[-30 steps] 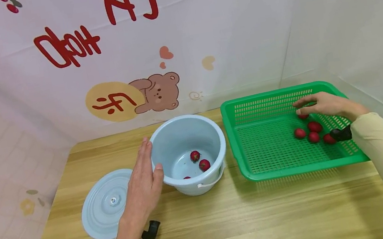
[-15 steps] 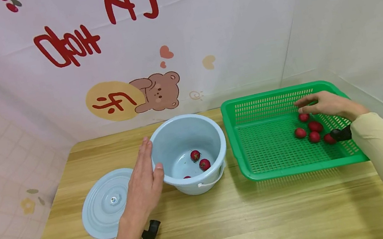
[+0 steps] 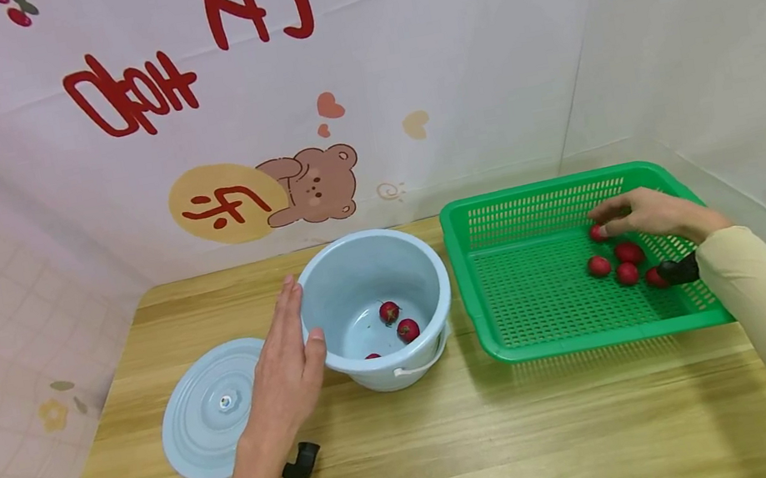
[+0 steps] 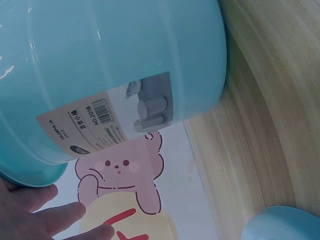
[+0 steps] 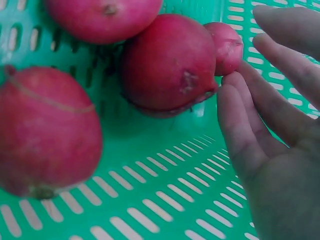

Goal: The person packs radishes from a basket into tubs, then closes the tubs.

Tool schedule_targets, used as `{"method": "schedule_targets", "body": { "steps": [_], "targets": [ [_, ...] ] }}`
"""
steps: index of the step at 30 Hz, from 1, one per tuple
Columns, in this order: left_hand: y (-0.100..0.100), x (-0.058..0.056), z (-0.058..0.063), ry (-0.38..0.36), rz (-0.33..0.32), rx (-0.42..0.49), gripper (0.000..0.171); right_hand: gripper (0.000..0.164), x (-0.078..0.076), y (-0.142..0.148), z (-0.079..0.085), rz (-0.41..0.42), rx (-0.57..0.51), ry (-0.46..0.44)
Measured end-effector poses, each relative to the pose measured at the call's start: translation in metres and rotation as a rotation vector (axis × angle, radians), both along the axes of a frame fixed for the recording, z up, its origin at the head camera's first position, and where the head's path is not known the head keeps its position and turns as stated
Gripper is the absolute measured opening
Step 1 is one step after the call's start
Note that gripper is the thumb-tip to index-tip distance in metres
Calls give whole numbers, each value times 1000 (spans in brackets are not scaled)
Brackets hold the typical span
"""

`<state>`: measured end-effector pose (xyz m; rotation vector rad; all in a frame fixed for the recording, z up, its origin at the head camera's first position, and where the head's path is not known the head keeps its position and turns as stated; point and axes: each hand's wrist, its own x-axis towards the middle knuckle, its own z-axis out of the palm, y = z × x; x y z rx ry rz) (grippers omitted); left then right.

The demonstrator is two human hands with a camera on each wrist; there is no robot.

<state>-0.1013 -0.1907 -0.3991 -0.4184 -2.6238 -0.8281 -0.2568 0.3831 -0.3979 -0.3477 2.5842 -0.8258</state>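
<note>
My right hand (image 3: 641, 214) is inside the green basket (image 3: 473, 300), its thumb and fingertips pinching a small red radish (image 3: 597, 233) near the far side. In the right wrist view that radish (image 5: 229, 49) is right at the fingertips, beside a bigger radish (image 5: 167, 62). Several other radishes, one of them a round radish (image 3: 599, 266), lie close by on the basket floor. My left hand (image 3: 283, 370) has straight fingers along the left side of a light blue bucket (image 3: 338, 289). Inside the bucket are a few radishes (image 3: 408, 329), one mostly hidden by the near rim.
A round blue lid (image 3: 201, 426) lies on the wooden table (image 3: 508, 438) to the left, partly behind my left hand. The bucket's white handle (image 3: 422, 363) hangs down at its front right. A printed white cloth (image 3: 477, 71) rises behind the table.
The right hand has lowered slightly, and its thumb and fingers have come round the far radish, which has shifted a little left. The left hand stays by the bucket.
</note>
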Motion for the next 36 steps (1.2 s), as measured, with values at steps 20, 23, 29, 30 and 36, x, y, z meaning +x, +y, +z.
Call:
{"method": "schedule_targets", "body": {
  "steps": [20,23,29,30,36],
  "targets": [
    [0,0,0,-4,0,-7,63,52,-1,-3,-9,17,17,-6],
    [-1,0,0,-1,-1,-6,63,51,0,-4,-10,22,16,0],
    [-1,0,0,2,-1,-1,63,44,0,-3,-10,31,22,14],
    [-1,0,0,2,0,0,63,42,0,-3,-10,33,26,19],
    [0,0,0,7,1,3,64,34,0,-3,-9,33,39,47]
  ]
}}
